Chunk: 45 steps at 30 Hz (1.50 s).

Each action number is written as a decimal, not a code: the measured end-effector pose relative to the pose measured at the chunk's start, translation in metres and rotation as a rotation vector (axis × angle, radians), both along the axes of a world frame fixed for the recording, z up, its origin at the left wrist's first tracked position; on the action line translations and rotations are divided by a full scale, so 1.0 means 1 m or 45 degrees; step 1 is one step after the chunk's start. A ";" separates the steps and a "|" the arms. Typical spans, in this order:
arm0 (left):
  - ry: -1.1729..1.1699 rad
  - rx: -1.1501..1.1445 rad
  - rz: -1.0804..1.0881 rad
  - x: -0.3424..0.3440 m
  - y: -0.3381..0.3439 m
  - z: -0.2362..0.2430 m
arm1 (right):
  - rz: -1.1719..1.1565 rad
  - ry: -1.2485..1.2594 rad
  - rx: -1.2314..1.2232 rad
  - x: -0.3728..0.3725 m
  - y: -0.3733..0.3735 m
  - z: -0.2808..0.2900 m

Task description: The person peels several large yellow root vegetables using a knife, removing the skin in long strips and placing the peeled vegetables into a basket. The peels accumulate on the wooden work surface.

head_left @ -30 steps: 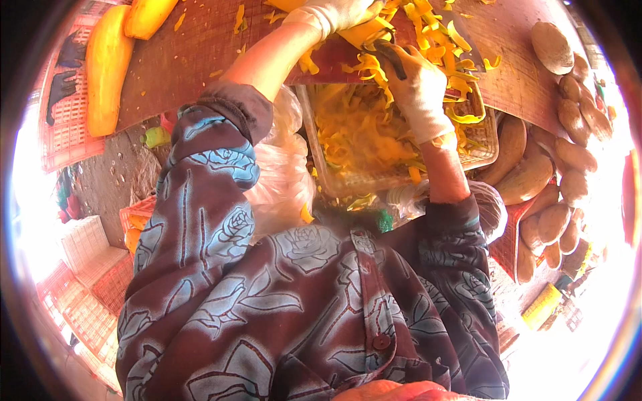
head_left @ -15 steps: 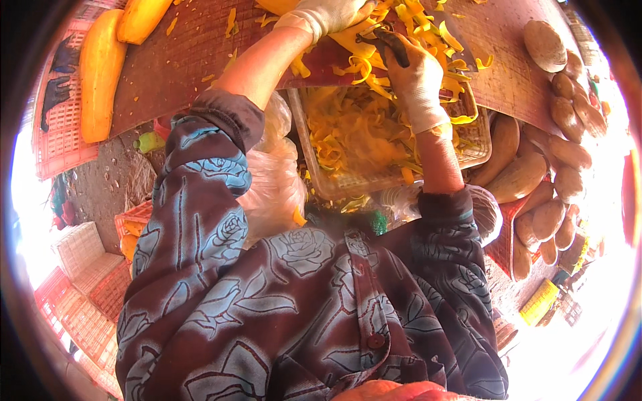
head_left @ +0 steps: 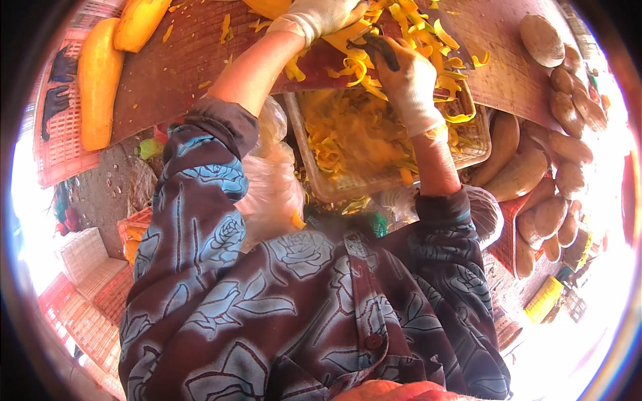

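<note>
My left hand (head_left: 319, 16), in a white glove, is closed on a peeled orange squash (head_left: 266, 7) at the upper edge of the view. Part of the squash is hidden under the hand or cut off by the frame. My right hand (head_left: 406, 79), gloved too, grips a dark-handled peeler (head_left: 378, 49), just right of the left hand and close against the squash. The peeler's blade is hard to make out. Curled yellow peels (head_left: 418, 28) lie around both hands on the reddish board (head_left: 167, 87). Below the right hand, a crate (head_left: 313, 175) holds a heap of peels (head_left: 351, 137).
Two peeled squashes (head_left: 100, 87) lie at the far left, beside a pink crate (head_left: 65, 144) with dark gloves on it. Several unpeeled tan squashes (head_left: 518, 175) are piled on the right. A plastic bag (head_left: 273, 180) stands left of the peel crate. More crates (head_left: 83, 311) sit lower left.
My right hand with the peeler has shifted slightly left and nearer to my body. The left hand stays on the squash. The whole view has shifted a little.
</note>
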<state>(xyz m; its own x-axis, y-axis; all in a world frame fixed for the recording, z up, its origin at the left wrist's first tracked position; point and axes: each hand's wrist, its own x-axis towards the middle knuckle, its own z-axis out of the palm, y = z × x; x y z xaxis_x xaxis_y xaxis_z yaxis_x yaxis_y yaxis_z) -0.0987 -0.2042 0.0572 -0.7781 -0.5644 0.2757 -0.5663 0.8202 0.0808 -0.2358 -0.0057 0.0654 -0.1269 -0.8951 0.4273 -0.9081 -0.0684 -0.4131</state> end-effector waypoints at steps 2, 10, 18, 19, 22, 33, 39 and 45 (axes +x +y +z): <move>0.011 -0.011 0.013 0.000 0.000 0.001 | 0.040 -0.020 -0.063 -0.006 0.016 -0.009; -0.109 -0.034 0.053 -0.004 -0.002 -0.001 | -0.044 -0.536 0.013 -0.016 0.039 -0.014; -0.049 -0.012 0.061 -0.002 0.001 0.000 | -0.160 -0.567 0.114 0.004 0.038 -0.016; -0.068 -0.002 0.075 -0.002 0.002 0.001 | -0.192 -0.626 0.108 0.003 0.044 -0.018; -0.075 -0.057 0.053 -0.002 0.003 0.003 | -0.210 -0.887 0.032 0.001 0.043 -0.022; 0.049 -0.087 -0.005 0.000 0.001 0.001 | -0.273 -0.629 0.139 0.060 0.068 -0.046; 0.118 -0.061 -0.023 0.000 0.000 -0.004 | -0.233 -1.046 -0.152 0.042 0.036 -0.041; -0.076 -0.170 -0.025 0.011 -0.014 -0.009 | -0.243 -0.724 0.076 0.069 0.067 -0.054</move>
